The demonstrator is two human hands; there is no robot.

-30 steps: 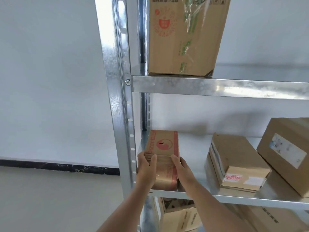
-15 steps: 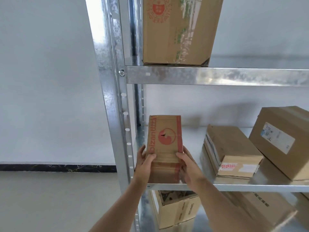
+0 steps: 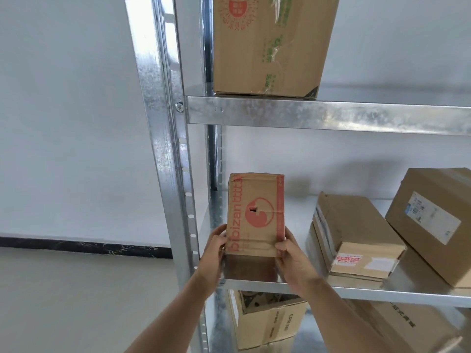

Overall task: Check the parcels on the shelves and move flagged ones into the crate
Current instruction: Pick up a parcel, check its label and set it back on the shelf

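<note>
Parcels fill the galvanised metal rack (image 3: 165, 149) on three levels in view. Its upper shelf (image 3: 331, 113) carries one large brown carton (image 3: 270, 44) with a red round emblem and green print under clear tape, pushed to the left end. On the middle shelf (image 3: 382, 293) lie a long flat box (image 3: 356, 233) with a red-and-white sticker on its near end, resting on another flat box, and just to its right a bigger tilted carton (image 3: 433, 220) with a white shipping label. Below, an open-topped carton (image 3: 265, 324) stands at the left; dark patterned contents show through its flaps, though I cannot tell what they are. Beside it sits another brown carton (image 3: 407, 332) with black print. The small parcel (image 3: 254, 215) under inspection is at the left end of the middle shelf, tipped up so its broad printed face is toward the camera. It is tan cardboard with red edge bands, a red circular logo pierced by a small dark hole, and red lettering running lengthwise along its left side. Its long axis runs up and down, slightly leaning back. The left hand (image 3: 212, 253) grips its lower left edge, thumb on the face, fingers curled behind. The right hand (image 3: 290, 261) clasps the lower right corner likewise, thumb in front.
</note>
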